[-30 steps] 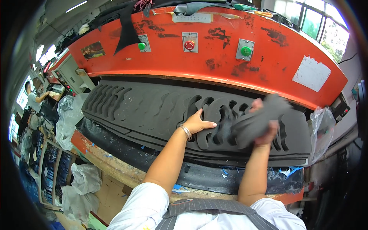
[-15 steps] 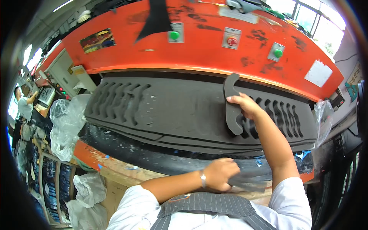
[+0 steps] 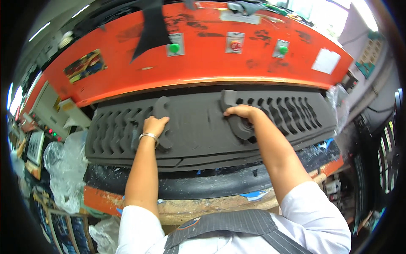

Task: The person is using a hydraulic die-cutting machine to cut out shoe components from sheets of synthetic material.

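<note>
On the machine bed lies a thick dark grey foam sheet (image 3: 192, 127), with rows of wavy cut-out slots toward both ends. My left hand (image 3: 156, 126) is closed on a wavy foam strip (image 3: 162, 106) over the left slots, beside the plain middle. Toward the right, my right hand (image 3: 241, 112) grips a second wavy foam strip (image 3: 229, 98), its thumb on the near face and the other fingers partly hidden behind. Both strips stand a little proud of the sheet; whether they are fully free of it I cannot tell.
Behind the sheet rises an orange machine front (image 3: 198, 63) with green and red buttons and a hanging black scrap (image 3: 153, 29). A black padded edge (image 3: 203, 186) with blue bits runs along the front. Clear plastic bags (image 3: 67, 169) hang at left.
My left hand has moved from the front edge up to the left slots and taken hold of a foam strip. My right hand keeps its strip near the same slots. The view has shifted.
</note>
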Demonstrator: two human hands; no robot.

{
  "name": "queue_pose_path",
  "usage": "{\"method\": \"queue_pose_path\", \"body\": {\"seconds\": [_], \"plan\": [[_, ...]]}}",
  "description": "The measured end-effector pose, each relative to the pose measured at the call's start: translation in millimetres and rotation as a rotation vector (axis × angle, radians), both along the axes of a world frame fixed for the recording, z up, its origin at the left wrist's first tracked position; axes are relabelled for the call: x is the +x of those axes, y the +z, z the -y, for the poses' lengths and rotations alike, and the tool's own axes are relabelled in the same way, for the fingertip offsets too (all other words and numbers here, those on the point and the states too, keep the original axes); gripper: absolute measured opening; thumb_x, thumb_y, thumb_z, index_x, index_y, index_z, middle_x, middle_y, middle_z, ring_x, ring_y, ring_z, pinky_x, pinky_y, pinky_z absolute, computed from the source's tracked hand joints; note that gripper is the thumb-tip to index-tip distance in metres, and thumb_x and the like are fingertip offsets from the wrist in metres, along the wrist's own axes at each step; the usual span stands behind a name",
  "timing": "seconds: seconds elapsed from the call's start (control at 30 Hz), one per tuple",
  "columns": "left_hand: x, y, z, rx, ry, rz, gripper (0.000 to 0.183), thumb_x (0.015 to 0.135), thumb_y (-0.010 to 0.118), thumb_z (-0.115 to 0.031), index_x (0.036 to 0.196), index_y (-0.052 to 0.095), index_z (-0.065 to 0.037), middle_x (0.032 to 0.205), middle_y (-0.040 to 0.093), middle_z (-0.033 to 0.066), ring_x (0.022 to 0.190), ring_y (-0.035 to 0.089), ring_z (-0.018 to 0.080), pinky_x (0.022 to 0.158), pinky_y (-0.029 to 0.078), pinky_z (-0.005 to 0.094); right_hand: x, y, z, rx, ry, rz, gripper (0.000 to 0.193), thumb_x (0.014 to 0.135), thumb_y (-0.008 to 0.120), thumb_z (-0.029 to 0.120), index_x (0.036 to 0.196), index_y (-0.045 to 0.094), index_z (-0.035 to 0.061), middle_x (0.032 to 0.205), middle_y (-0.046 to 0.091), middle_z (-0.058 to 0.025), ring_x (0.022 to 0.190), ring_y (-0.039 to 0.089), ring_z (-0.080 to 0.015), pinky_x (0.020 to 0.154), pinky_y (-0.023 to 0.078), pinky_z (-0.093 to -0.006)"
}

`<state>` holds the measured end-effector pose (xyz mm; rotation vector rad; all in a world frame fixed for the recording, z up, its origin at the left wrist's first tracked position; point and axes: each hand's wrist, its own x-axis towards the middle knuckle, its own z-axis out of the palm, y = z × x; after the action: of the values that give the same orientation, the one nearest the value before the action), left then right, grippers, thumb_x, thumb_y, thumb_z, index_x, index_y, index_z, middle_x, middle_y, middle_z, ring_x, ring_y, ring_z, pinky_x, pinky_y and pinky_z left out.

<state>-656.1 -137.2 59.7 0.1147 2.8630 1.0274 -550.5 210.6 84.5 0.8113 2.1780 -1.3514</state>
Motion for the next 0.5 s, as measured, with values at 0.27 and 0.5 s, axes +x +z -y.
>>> {"method": "queue_pose_path", "body": {"seconds": [0.27, 0.5], "plan": [[-24, 2, -24, -0.228, 0.043, 0.006, 0.090, 0.087, 0.043, -0.067, 0.119, 0.057, 0.016, 0.129, 0.050, 0.0361, 0.126, 0.045, 0.0464, 0.110, 0.030, 0.0427, 12, -9, -14, -0.081, -0.144, -0.267, 0.062, 0.063, 0.080, 0.032, 0.109, 0.066, -0.0062, 0.110, 0.065, -0.0188, 0.102, 0.060, -0.0303, 0.088, 0.047, -0.0407], [-51, 6, -17, 0.419, 0.023, 0.558, 0.058, 0.085, 0.061, -0.044, 0.125, 0.059, -0.002, 0.115, 0.067, 0.0143, 0.100, 0.063, 0.0310, 0.092, 0.047, 0.0388, 126, 112, -80, -0.504, -0.316, -1.113, 0.053, 0.070, 0.071, 0.018, 0.117, 0.060, -0.0045, 0.099, 0.067, -0.0133, 0.081, 0.067, -0.0206, 0.073, 0.055, -0.0325]]}}
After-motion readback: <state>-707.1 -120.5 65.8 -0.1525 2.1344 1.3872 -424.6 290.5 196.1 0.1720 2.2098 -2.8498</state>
